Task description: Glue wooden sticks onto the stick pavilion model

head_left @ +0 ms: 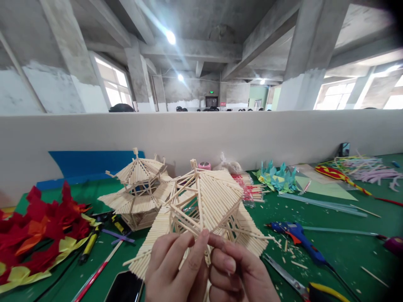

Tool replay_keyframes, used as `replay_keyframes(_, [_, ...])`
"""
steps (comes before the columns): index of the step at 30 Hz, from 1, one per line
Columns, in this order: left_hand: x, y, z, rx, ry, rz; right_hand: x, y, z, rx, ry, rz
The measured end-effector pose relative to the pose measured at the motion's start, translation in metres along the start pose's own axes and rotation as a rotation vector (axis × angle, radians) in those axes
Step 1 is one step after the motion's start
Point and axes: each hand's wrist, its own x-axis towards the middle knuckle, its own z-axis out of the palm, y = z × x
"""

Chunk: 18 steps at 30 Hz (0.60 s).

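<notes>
A pagoda model (204, 205) built of thin wooden sticks is tilted toward me over the green table (340, 251). My left hand (176, 268) and my right hand (239, 272) both pinch its lower frame from below, fingertips meeting at the middle. A second, finished stick pagoda (138, 188) stands upright just behind and to the left, apart from my hands.
Red and yellow paper flowers (34, 235) lie at the left. A blue glue gun (296, 235) and yellow-handled scissors (302, 287) sit at the right. A phone (126, 287), pliers (91, 241), stick bundles (248, 188), teal paper flowers (277, 176) and a low white partition (220, 134) surround them.
</notes>
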Motion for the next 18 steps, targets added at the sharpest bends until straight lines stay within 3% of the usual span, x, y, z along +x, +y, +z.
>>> replay_keyframes(8, [-0.0018,0.0002,-0.0028,0.004,-0.021,0.005,-0.0014,0.0,-0.0086,0.003,-0.064,0.019])
replay_keyframes(18, [-0.0033,-0.0004,-0.0022,-0.002,-0.022,0.005,-0.0004,0.0009,-0.0001,0.04,0.0,-0.004])
